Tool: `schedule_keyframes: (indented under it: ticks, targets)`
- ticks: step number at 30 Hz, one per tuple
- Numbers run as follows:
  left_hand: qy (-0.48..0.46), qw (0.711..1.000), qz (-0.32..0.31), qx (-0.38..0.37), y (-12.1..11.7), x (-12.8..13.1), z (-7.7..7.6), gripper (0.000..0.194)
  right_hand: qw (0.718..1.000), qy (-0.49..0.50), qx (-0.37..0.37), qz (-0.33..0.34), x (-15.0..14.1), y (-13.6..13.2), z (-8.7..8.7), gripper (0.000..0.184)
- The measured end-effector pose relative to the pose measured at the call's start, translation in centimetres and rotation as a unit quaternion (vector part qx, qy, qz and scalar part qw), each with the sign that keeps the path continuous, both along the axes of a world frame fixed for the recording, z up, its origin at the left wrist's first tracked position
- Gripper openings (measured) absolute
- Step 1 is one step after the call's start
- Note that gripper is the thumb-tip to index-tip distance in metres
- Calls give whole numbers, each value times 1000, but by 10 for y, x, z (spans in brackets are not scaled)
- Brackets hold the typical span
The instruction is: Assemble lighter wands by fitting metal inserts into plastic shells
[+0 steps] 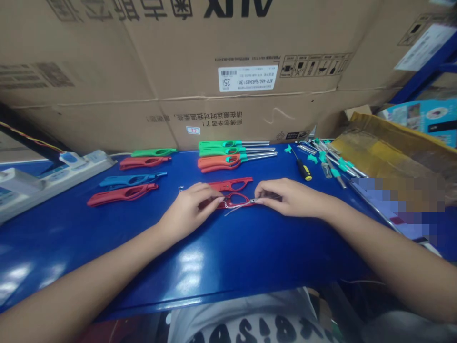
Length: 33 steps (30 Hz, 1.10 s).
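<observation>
My left hand (194, 202) is closed in a pinch at the near red lighter casing (238, 195); what its fingertips grip is too small to make out. My right hand (287, 197) is closed at the casing's right end, thumb and forefinger on a thin wire lead with a small metal end. White and grey wires (233, 207) run between the two hands and hang loosely over the casing. A second red casing half (228, 183) lies just behind, partly hidden by my left hand.
Several coloured lighter casings (134, 180) lie at left near a white power strip (59, 178). Assembled lighters (221, 161) are lined up behind my hands. A screwdriver (303, 166), metal tubes with green parts (332, 159) and a brown box (400, 157) stand right. A large carton (171, 57) forms the back.
</observation>
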<state>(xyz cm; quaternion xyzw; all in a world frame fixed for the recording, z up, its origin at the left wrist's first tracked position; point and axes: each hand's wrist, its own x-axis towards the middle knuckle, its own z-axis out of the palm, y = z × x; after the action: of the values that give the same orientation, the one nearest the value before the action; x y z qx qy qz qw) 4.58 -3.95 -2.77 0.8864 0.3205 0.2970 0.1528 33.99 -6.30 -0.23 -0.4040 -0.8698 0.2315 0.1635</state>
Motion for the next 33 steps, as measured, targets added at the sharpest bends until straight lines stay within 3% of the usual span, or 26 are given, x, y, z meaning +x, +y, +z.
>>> schedule_keyframes:
  ticks: [18, 33]
  targets:
    - [-12, 1000, -6, 12, 4, 2, -8, 21, 990, -83, 111, 15, 4, 5, -7, 22]
    - [-11, 1000, -8, -16, 1, 3, -3, 23, 957, -167, 234, 48, -4, -2, -6, 32]
